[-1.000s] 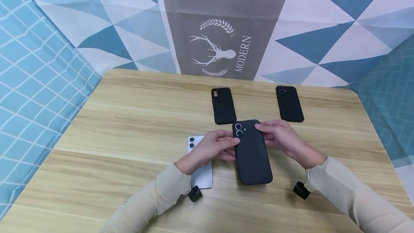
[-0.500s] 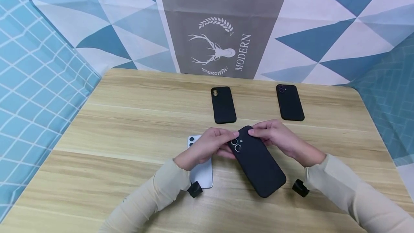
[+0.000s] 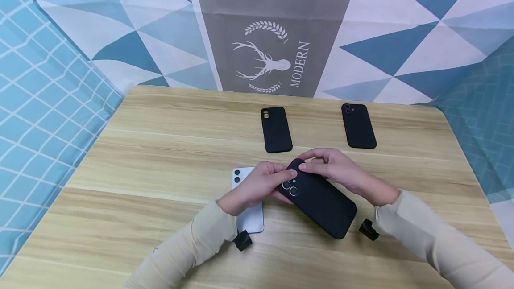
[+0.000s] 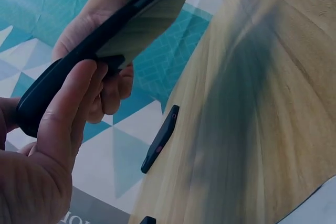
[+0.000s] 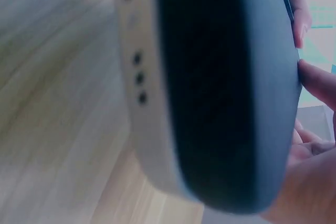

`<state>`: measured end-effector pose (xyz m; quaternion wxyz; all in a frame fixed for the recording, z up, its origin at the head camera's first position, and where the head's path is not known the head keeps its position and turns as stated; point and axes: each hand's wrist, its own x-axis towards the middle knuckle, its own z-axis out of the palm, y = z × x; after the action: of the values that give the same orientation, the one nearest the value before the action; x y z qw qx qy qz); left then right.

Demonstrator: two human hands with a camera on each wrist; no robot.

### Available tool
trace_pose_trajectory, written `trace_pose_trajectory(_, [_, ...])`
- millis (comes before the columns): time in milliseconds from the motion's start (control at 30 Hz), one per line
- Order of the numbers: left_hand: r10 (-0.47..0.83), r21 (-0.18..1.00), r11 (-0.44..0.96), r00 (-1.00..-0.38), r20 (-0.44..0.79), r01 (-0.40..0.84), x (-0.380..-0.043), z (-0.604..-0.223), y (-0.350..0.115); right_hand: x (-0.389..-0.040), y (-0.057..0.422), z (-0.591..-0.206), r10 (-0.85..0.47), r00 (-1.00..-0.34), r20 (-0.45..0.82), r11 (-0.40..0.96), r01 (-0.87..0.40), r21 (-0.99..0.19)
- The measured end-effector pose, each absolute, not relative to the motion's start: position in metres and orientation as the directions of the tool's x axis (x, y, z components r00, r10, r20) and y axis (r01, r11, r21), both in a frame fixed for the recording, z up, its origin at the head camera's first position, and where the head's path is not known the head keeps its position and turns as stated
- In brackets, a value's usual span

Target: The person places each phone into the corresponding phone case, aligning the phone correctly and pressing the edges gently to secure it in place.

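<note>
The left hand (image 3: pixel 260 184) and right hand (image 3: pixel 336 169) both pinch the black-cased phone (image 3: pixel 321 200) firmly by its camera end, just right of the white phone (image 3: pixel 251 218), seemingly working one corner, which next calls for steady, even thumb pressure

A white phone (image 3: pixel 252 218) lies beneath the left hand (image 3: pixel 263 184), a black case (image 3: pixel 277 130) beyond that hand, a purple-ringed case (image 3: pixel 359 127) beyond the right hand (image 3: pixel 332 167), patterned cloth (image 3: pixel 273 39) farther off.
</note>
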<state>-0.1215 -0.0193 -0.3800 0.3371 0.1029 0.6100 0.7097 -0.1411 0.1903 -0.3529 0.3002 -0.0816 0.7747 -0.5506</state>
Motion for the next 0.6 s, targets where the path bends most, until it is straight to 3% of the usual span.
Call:
trace_pose_trajectory(200, [0.516,0.931,-0.110,-0.820,-0.247,-0.349,-0.119,-0.382,-0.024,-0.143,0.197,-0.352,-0.364,-0.868,-0.339,0.496,0.127,-0.859])
trace_pose_trajectory(333, [0.423,0.919,-0.211,-0.879,-0.221,-0.333,-0.120,-0.384,-0.029,-0.142,0.204,-0.354,-0.316,-0.891,-0.327,0.473,0.151,-0.868])
trace_pose_trajectory(600, [0.258,0.913,-0.329,-0.953,-0.161,-0.243,-0.118,-0.380,-0.037,-0.126,0.213,-0.361,-0.384,-0.881,-0.276,0.075,0.269,-0.960])
